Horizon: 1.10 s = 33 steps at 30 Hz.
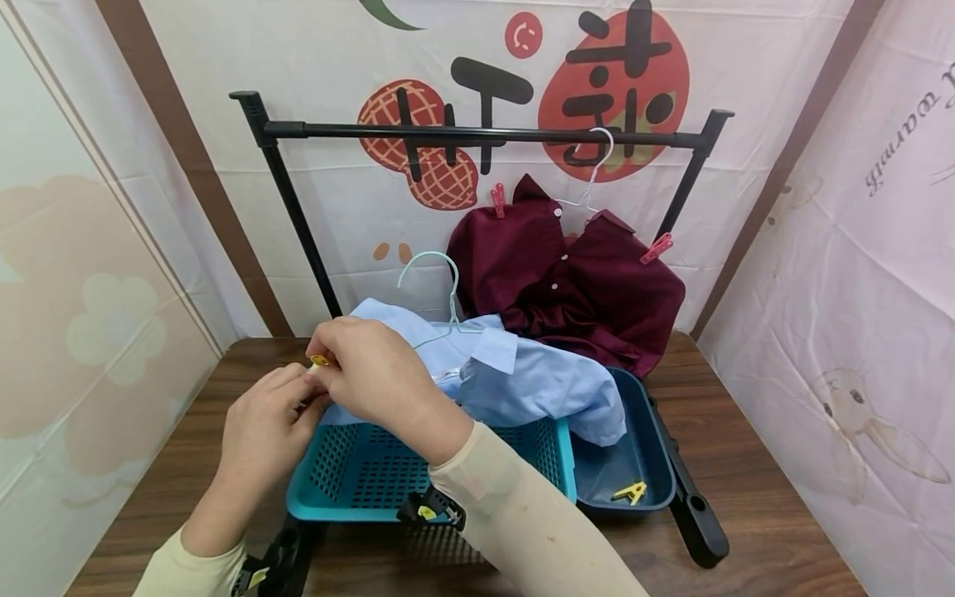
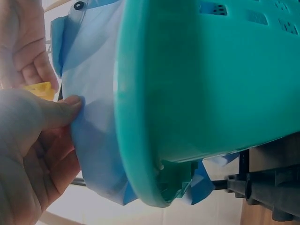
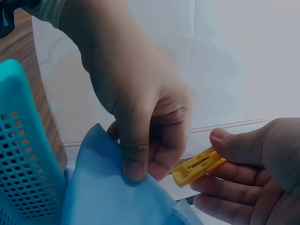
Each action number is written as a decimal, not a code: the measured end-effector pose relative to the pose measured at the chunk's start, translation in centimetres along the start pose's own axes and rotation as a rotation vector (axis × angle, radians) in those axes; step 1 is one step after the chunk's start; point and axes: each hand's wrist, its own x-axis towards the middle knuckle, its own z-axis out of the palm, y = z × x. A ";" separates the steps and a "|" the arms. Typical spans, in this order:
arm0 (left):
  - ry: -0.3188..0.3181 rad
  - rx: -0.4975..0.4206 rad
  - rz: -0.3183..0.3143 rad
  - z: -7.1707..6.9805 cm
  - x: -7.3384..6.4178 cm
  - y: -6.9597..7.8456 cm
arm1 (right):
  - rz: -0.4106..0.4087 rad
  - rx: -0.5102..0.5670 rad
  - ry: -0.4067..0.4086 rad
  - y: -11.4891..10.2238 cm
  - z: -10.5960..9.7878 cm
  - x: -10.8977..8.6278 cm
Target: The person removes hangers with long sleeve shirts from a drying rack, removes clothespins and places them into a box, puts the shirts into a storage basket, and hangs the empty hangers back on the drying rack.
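My left hand pinches the edge of a light blue shirt between thumb and fingers; the left wrist view shows the thumb on the cloth. Close beside it, my right hand holds a yellow clothespin, its front end near the pinched edge in the right wrist view. The shirt drapes over the back of a teal basket, with a pale green hanger at its collar. Part of the shirt's left side is hidden behind my hands in the head view.
A maroon shirt with red clothespins hangs by a white hanger from a black rack. Right of the teal basket, a dark blue bin holds another yellow clothespin. The rack's black foot lies beside it.
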 end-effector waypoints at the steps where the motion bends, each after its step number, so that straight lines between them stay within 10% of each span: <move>1: -0.003 0.002 -0.001 0.0 0.0 0.0 | -0.003 0.005 0.002 0.0 -0.1 -0.1; 33: -0.037 -0.024 -0.026 0.1 0.1 0.1 | -0.203 0.127 0.131 1.5 -4.6 -6.1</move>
